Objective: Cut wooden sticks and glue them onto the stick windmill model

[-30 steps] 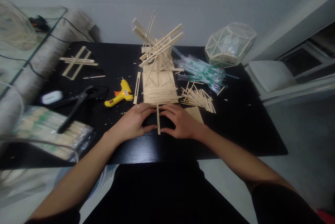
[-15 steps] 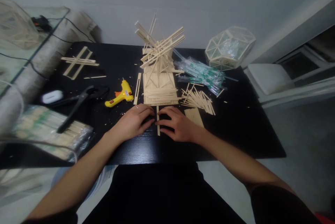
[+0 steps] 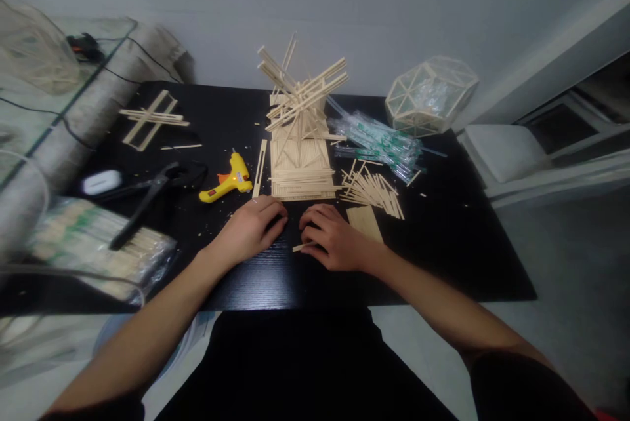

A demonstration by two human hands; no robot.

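My right hand [image 3: 331, 236] is closed around thin wooden sticks [image 3: 299, 248]. Their pale ends poke out to the left below its fingers, and the rest is hidden by the hand. My left hand [image 3: 252, 227] lies on the black table, fingers loosely bent and thumb apart, with nothing visible in it. Just beyond both hands stands a windmill-like model [image 3: 300, 159] of wooden sticks, with crossed blades on top and a flat slatted base. A yellow glue gun [image 3: 227, 178] lies to the left of the model.
Loose sticks [image 3: 374, 191] and a flat wooden piece [image 3: 365, 223] lie right of the model, near plastic wrappers [image 3: 378, 136]. A faceted frame [image 3: 430, 96] stands back right. At left are crossed sticks [image 3: 153, 119], black pliers-like tool [image 3: 147, 201], white case [image 3: 102, 181] and packaged sticks [image 3: 93, 244].
The sticks that stood lengthwise between my hands have turned sideways into my right hand. The left hand has come away from them and stays nearly in place.
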